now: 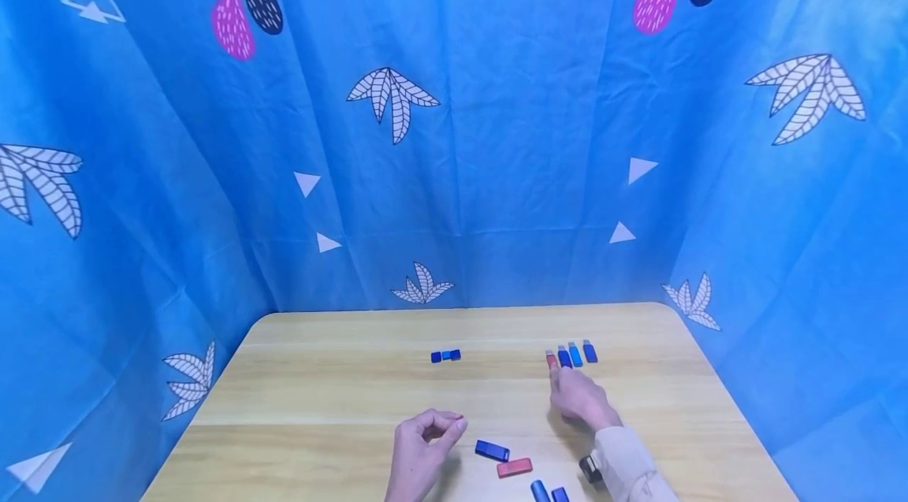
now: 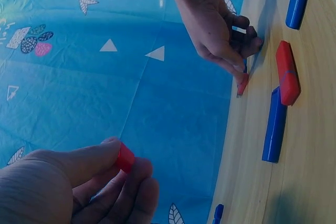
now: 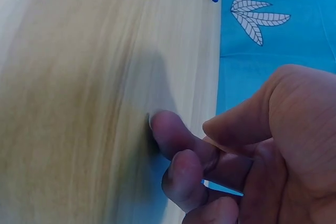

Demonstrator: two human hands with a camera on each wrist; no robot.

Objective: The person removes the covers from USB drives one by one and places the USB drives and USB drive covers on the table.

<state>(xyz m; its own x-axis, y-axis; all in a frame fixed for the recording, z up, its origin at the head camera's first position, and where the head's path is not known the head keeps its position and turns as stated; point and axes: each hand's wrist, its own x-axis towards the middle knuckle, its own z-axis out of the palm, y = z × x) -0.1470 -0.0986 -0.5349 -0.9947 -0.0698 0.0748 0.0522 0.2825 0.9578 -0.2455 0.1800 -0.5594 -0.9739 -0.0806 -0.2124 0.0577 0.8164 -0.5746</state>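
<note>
My left hand (image 1: 423, 451) pinches a small red USB stick cap (image 2: 125, 158) between thumb and fingers, raised above the table. Farther forward on the right, my right hand (image 1: 582, 398) grips the near end of a red USB stick (image 1: 551, 358) at the table top. Its metal plug points away and shows past the fingertips. The right wrist view has that stick hidden behind the curled fingers. Beside it lie three uncapped blue sticks, a dark one (image 1: 564, 357), a lighter one (image 1: 575, 355) and another dark one (image 1: 590, 352).
Three small blue caps (image 1: 446, 355) sit in a row at the back. Near my hands lie a blue capped stick (image 1: 492, 451), a red capped stick (image 1: 514, 468) and two more blue ones (image 1: 541, 491). Blue patterned curtain (image 1: 525, 265) surrounds the wooden table (image 1: 312, 392).
</note>
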